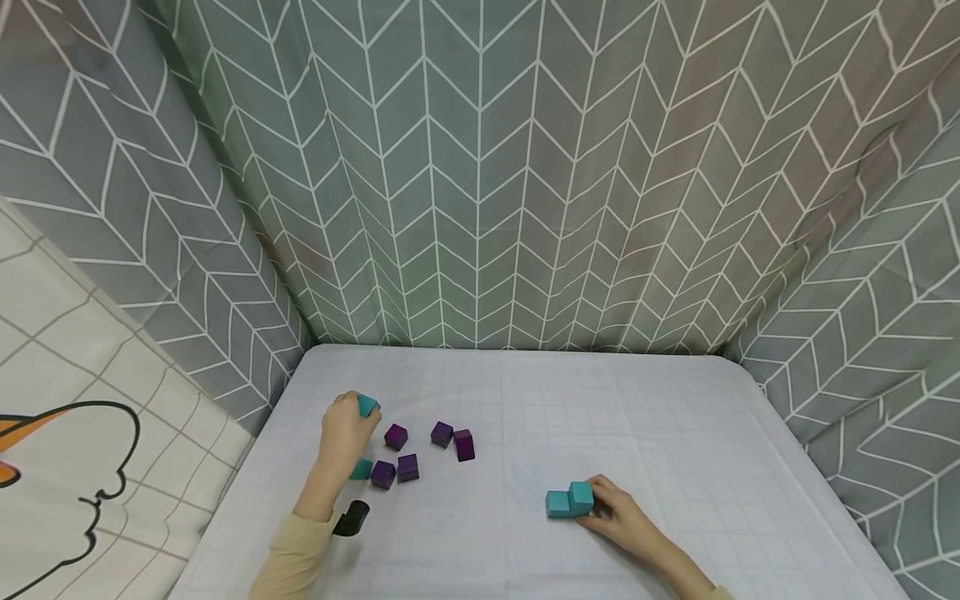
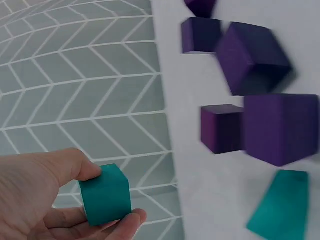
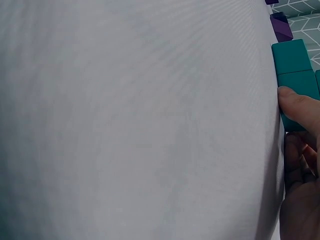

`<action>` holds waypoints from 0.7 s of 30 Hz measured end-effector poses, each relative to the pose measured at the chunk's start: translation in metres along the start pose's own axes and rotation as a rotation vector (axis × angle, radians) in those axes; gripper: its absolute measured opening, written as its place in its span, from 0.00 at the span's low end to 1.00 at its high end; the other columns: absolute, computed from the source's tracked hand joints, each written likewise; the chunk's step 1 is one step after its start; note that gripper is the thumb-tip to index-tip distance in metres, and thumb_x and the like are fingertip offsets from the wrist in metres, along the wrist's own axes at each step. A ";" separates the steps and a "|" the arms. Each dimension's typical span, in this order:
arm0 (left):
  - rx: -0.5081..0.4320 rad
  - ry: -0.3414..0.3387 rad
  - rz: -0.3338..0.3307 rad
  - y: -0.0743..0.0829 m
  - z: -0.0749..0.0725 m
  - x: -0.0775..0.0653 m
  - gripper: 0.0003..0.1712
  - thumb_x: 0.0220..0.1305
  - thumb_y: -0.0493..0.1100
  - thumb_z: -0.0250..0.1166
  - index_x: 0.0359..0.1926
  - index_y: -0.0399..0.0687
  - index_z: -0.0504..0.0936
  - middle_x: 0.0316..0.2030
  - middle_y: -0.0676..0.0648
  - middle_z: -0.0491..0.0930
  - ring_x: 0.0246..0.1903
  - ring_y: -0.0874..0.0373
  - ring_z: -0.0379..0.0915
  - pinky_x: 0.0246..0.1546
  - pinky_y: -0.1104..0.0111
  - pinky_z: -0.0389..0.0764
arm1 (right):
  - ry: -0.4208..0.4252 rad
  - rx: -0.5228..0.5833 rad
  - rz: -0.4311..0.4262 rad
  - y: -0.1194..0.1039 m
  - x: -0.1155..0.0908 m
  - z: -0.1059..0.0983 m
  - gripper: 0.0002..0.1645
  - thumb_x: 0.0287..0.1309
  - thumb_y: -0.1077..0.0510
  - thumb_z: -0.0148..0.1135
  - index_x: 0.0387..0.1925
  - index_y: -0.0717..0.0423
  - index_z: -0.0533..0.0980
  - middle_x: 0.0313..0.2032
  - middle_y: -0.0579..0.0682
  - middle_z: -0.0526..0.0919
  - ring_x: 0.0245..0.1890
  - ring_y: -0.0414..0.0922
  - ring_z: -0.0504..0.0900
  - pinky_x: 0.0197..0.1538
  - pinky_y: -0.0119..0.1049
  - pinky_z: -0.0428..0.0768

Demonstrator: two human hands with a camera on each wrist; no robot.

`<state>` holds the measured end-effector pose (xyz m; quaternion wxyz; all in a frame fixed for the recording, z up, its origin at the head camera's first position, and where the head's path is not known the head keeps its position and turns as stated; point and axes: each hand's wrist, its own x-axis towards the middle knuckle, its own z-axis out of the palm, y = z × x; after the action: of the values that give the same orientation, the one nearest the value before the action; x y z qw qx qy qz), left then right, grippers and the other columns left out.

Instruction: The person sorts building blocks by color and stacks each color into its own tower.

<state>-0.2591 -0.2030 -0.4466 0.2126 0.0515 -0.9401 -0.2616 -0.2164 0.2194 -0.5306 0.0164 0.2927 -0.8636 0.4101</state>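
My left hand (image 1: 347, 429) pinches a teal cube (image 2: 107, 195) between thumb and fingers, raised over the far left of the table. Another teal block (image 1: 362, 469) lies under that forearm, partly covered by it. Several purple cubes (image 1: 382, 475) are scattered to the right of the left hand. At the front right, my right hand (image 1: 618, 518) grips teal cubes from their right side. One teal cube (image 1: 557, 504) there sits on the left, against a taller-standing teal cube (image 1: 581, 497). In the right wrist view the thumb (image 3: 297, 105) presses on the nearer cube.
A white cloth covers the table (image 1: 510, 400). Grey chevron curtains (image 1: 480, 208) hang along its back and sides. Farther right in the purple group, a purple cube (image 1: 442, 434) stands beside a dark magenta block (image 1: 464, 445). A black device (image 1: 351, 518) sits at the left wrist.
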 end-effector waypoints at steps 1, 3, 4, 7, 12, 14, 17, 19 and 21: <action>-0.009 0.012 0.005 0.003 -0.002 0.001 0.17 0.49 0.37 0.62 0.34 0.23 0.74 0.25 0.35 0.73 0.21 0.51 0.65 0.19 0.59 0.71 | -0.002 0.006 0.001 -0.004 0.000 -0.002 0.19 0.42 0.64 0.67 0.40 0.59 0.74 0.38 0.45 0.72 0.31 0.36 0.70 0.33 0.32 0.74; -0.034 0.022 0.013 0.009 -0.005 0.002 0.18 0.49 0.37 0.62 0.35 0.22 0.74 0.26 0.35 0.72 0.22 0.51 0.65 0.19 0.61 0.71 | -0.008 0.007 0.004 -0.011 0.001 -0.004 0.19 0.42 0.65 0.67 0.40 0.60 0.74 0.38 0.45 0.72 0.31 0.37 0.71 0.33 0.32 0.74; -0.050 0.023 0.017 0.013 -0.005 0.002 0.18 0.50 0.37 0.61 0.36 0.22 0.73 0.27 0.34 0.72 0.22 0.50 0.65 0.19 0.61 0.71 | -0.011 0.005 0.008 -0.013 0.001 -0.005 0.19 0.42 0.65 0.67 0.40 0.60 0.74 0.38 0.45 0.72 0.31 0.37 0.71 0.33 0.32 0.74; -0.083 0.034 0.049 0.025 -0.004 0.002 0.20 0.50 0.37 0.62 0.38 0.22 0.74 0.30 0.33 0.74 0.25 0.49 0.68 0.22 0.60 0.74 | -0.014 0.002 0.014 -0.016 0.001 -0.007 0.18 0.42 0.65 0.67 0.40 0.60 0.74 0.38 0.44 0.72 0.31 0.37 0.71 0.33 0.32 0.74; -0.168 0.029 0.107 0.045 0.009 -0.003 0.20 0.49 0.38 0.65 0.40 0.25 0.74 0.31 0.36 0.75 0.27 0.50 0.73 0.25 0.63 0.77 | -0.005 0.007 0.007 -0.014 0.001 -0.005 0.18 0.42 0.65 0.67 0.40 0.60 0.74 0.38 0.44 0.72 0.31 0.36 0.70 0.33 0.32 0.74; -0.216 0.020 0.130 0.052 0.018 -0.007 0.19 0.49 0.38 0.65 0.39 0.27 0.75 0.31 0.39 0.75 0.27 0.52 0.74 0.25 0.67 0.77 | -0.002 0.008 0.002 -0.013 0.001 -0.005 0.18 0.42 0.65 0.67 0.40 0.60 0.74 0.38 0.43 0.72 0.31 0.36 0.70 0.33 0.31 0.74; -0.271 0.001 0.165 0.060 0.034 -0.016 0.17 0.49 0.38 0.66 0.38 0.31 0.76 0.30 0.42 0.75 0.27 0.56 0.74 0.25 0.72 0.76 | -0.005 0.011 0.001 -0.012 0.001 -0.005 0.18 0.43 0.64 0.67 0.40 0.60 0.74 0.38 0.44 0.72 0.31 0.36 0.70 0.33 0.31 0.74; -0.291 -0.010 0.185 0.066 0.045 -0.023 0.16 0.48 0.39 0.66 0.37 0.32 0.76 0.30 0.44 0.75 0.27 0.58 0.73 0.25 0.74 0.75 | -0.009 0.014 0.002 -0.013 0.001 -0.005 0.18 0.43 0.64 0.67 0.40 0.60 0.74 0.38 0.44 0.72 0.31 0.36 0.70 0.33 0.31 0.74; -0.304 -0.036 0.204 0.072 0.057 -0.031 0.16 0.48 0.39 0.66 0.36 0.33 0.76 0.30 0.45 0.75 0.27 0.59 0.72 0.24 0.76 0.75 | -0.014 0.014 0.006 -0.013 0.001 -0.005 0.18 0.43 0.65 0.67 0.40 0.60 0.74 0.38 0.45 0.72 0.31 0.37 0.70 0.33 0.31 0.74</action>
<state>-0.2540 -0.1081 -0.4655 0.2267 -0.0815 -0.8937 -0.3785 -0.2114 0.2162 -0.5177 0.0071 0.2930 -0.8617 0.4143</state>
